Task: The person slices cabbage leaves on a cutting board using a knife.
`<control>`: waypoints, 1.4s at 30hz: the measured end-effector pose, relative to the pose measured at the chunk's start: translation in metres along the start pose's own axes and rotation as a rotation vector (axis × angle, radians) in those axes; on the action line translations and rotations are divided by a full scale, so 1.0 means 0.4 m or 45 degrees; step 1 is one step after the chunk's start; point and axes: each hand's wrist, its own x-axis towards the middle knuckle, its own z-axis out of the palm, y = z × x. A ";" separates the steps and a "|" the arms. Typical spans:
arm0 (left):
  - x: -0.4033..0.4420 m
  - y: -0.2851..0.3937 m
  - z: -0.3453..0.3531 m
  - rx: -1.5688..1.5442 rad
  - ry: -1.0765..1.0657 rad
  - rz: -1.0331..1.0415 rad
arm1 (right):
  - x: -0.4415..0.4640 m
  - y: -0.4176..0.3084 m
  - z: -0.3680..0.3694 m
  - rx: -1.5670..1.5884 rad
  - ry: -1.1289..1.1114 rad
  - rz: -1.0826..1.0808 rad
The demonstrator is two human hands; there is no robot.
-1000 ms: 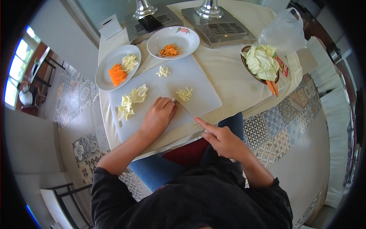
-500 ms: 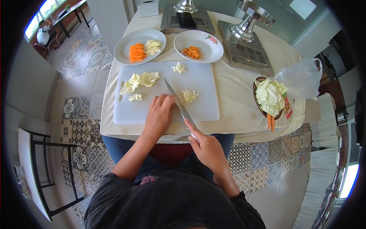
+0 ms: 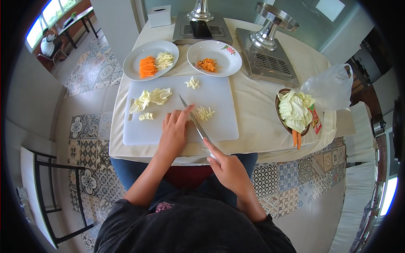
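My right hand (image 3: 225, 166) is closed round the handle of a knife (image 3: 195, 121), whose blade points up and left over the white cutting board (image 3: 223, 126). My left hand (image 3: 174, 128) rests on the board with its fingers apart, the index finger reaching to the blade. Right of the blade lies a small pile of cabbage strips (image 3: 203, 113). Another small pile (image 3: 193, 82) is near the board's top edge. Cabbage leaves (image 3: 150, 98) and a short cut bundle (image 3: 146, 116) lie on the left part.
Behind the board stand a plate (image 3: 130, 69) of carrot and cabbage strips and a flowered plate (image 3: 232, 63). A bowl of cabbage (image 3: 294, 110), carrots and a plastic bag (image 3: 331, 86) are right. Metal stands (image 3: 270, 63) are behind. A seated person (image 3: 48, 44) is far left.
The view has swung and tilted. A short cut bundle now lies left of my left hand, away from the blade. My left hand's fingers have spread, the index finger now stretched to the blade.
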 end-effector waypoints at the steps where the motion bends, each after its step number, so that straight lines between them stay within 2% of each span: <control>1: 0.001 -0.008 0.005 -0.071 0.054 0.003 | -0.002 0.000 -0.005 0.023 0.006 -0.003; 4: 0.005 -0.026 0.006 -0.239 0.043 -0.050 | -0.026 0.015 -0.021 0.234 0.019 0.036; 7: 0.020 -0.029 0.005 -0.157 0.031 -0.041 | -0.060 -0.008 -0.061 0.573 0.052 0.306; 10: 0.034 -0.023 -0.004 -0.010 0.024 -0.057 | -0.090 0.004 -0.099 0.681 0.036 0.490; 20: 0.023 -0.008 0.018 0.103 0.130 0.134 | -0.139 0.009 -0.128 0.838 -0.091 0.640; 37: 0.032 0.006 0.034 0.056 0.079 0.120 | -0.102 0.009 -0.113 0.721 -0.118 0.564; 42: 0.031 -0.018 -0.012 0.067 0.162 -0.014 | -0.113 0.024 -0.123 0.746 -0.057 0.530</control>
